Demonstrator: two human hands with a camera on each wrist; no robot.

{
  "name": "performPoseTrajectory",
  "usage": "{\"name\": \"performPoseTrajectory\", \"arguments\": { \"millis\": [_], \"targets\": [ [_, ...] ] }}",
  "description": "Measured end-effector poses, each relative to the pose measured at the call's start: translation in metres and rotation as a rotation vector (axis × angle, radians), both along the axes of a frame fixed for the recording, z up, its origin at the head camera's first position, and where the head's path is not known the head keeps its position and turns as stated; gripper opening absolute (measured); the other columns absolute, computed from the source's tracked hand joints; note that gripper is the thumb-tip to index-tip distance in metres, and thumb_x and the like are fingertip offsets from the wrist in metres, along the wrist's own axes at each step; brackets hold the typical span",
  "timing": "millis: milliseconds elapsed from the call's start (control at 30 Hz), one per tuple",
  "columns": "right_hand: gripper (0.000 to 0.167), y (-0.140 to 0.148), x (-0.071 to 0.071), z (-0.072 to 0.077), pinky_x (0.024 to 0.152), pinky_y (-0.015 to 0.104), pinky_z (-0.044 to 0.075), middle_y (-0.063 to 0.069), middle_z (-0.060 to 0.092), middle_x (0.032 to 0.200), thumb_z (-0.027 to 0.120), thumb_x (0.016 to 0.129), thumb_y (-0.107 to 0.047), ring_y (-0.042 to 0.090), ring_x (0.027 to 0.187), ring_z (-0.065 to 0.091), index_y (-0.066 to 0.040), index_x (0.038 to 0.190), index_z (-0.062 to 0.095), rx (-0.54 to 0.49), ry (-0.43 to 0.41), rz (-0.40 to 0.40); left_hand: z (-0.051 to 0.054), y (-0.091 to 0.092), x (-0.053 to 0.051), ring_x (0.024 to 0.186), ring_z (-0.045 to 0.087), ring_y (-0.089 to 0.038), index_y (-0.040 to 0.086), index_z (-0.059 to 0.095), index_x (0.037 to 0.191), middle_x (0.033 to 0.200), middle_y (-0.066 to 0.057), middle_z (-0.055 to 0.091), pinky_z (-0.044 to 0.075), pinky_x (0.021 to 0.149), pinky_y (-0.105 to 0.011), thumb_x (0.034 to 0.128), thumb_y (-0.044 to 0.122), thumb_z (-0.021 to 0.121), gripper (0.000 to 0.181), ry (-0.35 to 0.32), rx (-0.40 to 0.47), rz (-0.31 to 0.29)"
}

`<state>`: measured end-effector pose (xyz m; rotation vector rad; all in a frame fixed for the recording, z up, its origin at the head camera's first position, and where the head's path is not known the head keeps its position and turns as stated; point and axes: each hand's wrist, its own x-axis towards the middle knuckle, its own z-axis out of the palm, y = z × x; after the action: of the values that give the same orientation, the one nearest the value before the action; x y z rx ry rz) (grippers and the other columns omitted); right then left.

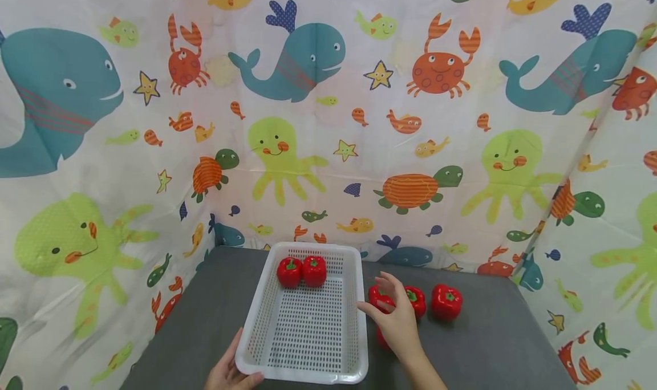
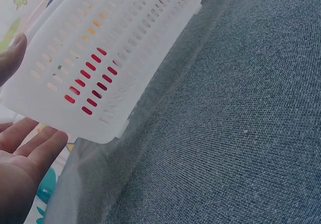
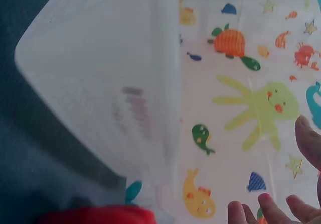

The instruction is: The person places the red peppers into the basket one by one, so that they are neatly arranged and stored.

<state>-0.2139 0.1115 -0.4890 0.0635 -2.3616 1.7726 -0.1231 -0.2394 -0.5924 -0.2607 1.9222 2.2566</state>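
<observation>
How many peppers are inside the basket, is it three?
No, only two peppers sit inside the basket, side by side near its far end.

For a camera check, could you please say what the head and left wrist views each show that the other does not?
Head only: the right hand and the floor of the white basket. Left wrist only: red showing through slots in its outer wall. Both: the left hand, the basket and the sea-animal curtain.
</observation>
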Motion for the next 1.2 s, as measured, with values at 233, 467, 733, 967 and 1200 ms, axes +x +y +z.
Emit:
{"name": "performPoseTrajectory", "arguments": {
  "millis": [233,467,733,967,1200],
  "targets": [
    [0.086,0.028,0.004,-0.012,0.109,0.055,0.048,0.008,0.056,0.145,0.09,0.073,-0.041,0.031,0.135,0.052,-0.024,0.144,0.045,0.06,0.015,-0.085,0.0,0.003,-0.002,0.128,0.058,-0.041,0.01,0.01,0.163,0.158,-0.029,0.035,0.059,0.096,-0.049,0.0795,0.015,0.087,0.114,-0.014,-0.092,0.058],
    [0.088,0.045,0.007,-0.025,0.11,0.058,0.046,0.013,0.054,0.148,0.09,0.074,-0.04,0.035,0.137,0.049,-0.017,0.146,0.045,0.144,-0.034,-0.11,0.003,0.004,0.001,0.13,0.056,-0.042,0.01,0.009,0.163,0.159,-0.029,0.033,0.059,0.096,-0.049,0.0825,0.013,0.084,0.111,-0.009,-0.08,0.051],
    [0.091,0.06,0.013,-0.047,0.111,0.061,0.043,0.02,0.046,0.153,0.088,0.077,-0.037,0.04,0.138,0.045,-0.014,0.151,0.04,0.235,-0.213,-0.093,0.008,0.008,0.001,0.131,0.055,-0.043,0.012,0.008,0.163,0.16,-0.028,0.032,0.059,0.097,-0.049,0.0826,0.012,0.084,0.111,-0.012,-0.066,0.044],
    [0.101,0.065,0.009,-0.075,0.11,0.066,0.041,0.022,0.045,0.154,0.091,0.072,-0.04,0.044,0.14,0.042,-0.011,0.153,0.038,0.249,-0.287,-0.053,0.014,0.008,0.003,0.129,0.056,-0.045,0.012,0.013,0.163,0.157,-0.028,0.036,0.06,0.094,-0.05,0.0778,0.017,0.088,0.114,-0.034,-0.146,0.097],
    [0.102,0.069,0.005,-0.089,0.107,0.068,0.043,0.029,0.047,0.149,0.092,0.071,-0.031,0.047,0.135,0.047,-0.004,0.153,0.038,0.29,-0.318,-0.018,0.012,0.009,0.002,0.124,0.06,-0.044,0.011,0.016,0.163,0.155,-0.03,0.039,0.061,0.09,-0.05,0.0745,0.019,0.091,0.116,-0.044,-0.191,0.128]
  ]
}}
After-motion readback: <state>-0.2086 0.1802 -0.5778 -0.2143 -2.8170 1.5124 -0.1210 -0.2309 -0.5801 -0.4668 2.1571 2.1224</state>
